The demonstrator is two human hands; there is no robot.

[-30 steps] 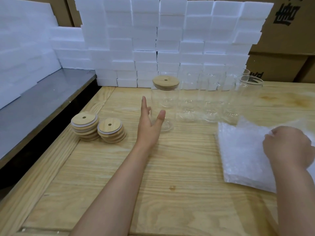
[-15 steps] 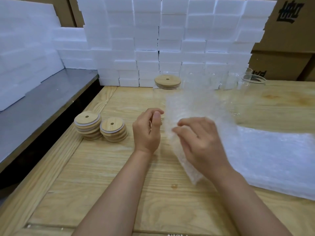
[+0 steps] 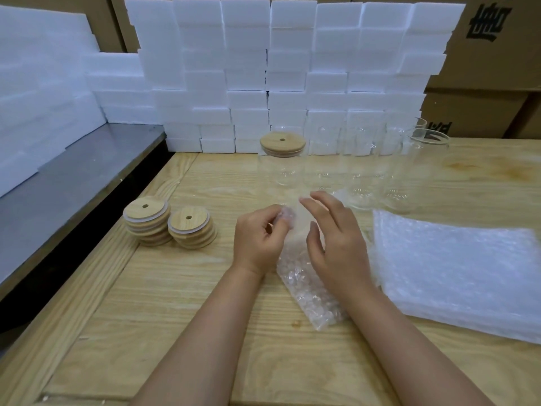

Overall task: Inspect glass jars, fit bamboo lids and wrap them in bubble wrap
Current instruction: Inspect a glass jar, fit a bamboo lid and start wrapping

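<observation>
Pinches the top corner of a clear, crinkled bubble-wrap sheet (image 3: 307, 291) in the left hand (image 3: 259, 241), thumb against curled fingers. Holds the right hand (image 3: 336, 244) loosely spread just beside it, over the sheet's right edge. Runs lengthwise from the fingertips toward the viewer, above the pale wooden table (image 3: 175, 317).

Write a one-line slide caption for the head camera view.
Left hand pinches a bubble wrap sheet, open right hand over it, before a bamboo-lidded glass jar on the wooden table.

White foam blocks (image 3: 248, 68) are stacked along the wooden table's (image 3: 146, 303) far edge, backed by cardboard boxes (image 3: 483, 68); a grey metal surface (image 3: 58, 194) is seen at left.
</observation>
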